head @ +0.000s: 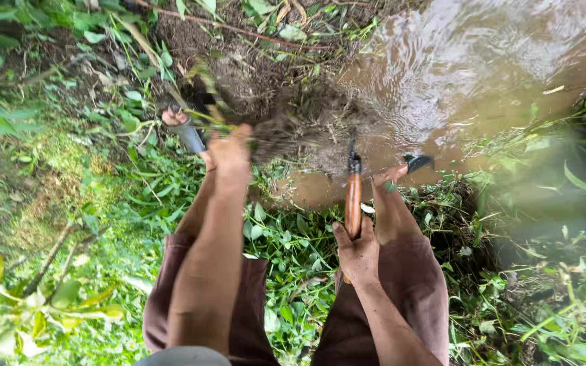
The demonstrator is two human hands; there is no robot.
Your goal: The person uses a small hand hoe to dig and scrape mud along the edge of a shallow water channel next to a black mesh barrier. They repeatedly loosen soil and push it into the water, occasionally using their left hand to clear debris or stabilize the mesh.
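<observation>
Right hand (359, 254) grips wooden-handled tool (353, 196); left hand (230, 150) grasps weeds (205, 115).

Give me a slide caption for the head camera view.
Right hand grips a wooden-handled tool; left hand pulls weeds beside muddy water.

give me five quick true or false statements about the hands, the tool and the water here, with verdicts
1. The right hand grips a tool with an orange-brown wooden handle. True.
2. The left hand rests flat on the person's knee. False: it is stretched forward at a blurred clump of green stems and dark soil.
3. The muddy brown water lies ahead and to the right. True.
4. The ground around the legs is bare concrete. False: it is covered in leafy green weeds.
5. The person wears bright blue trousers. False: the knee-length trousers are dull brown.
</observation>
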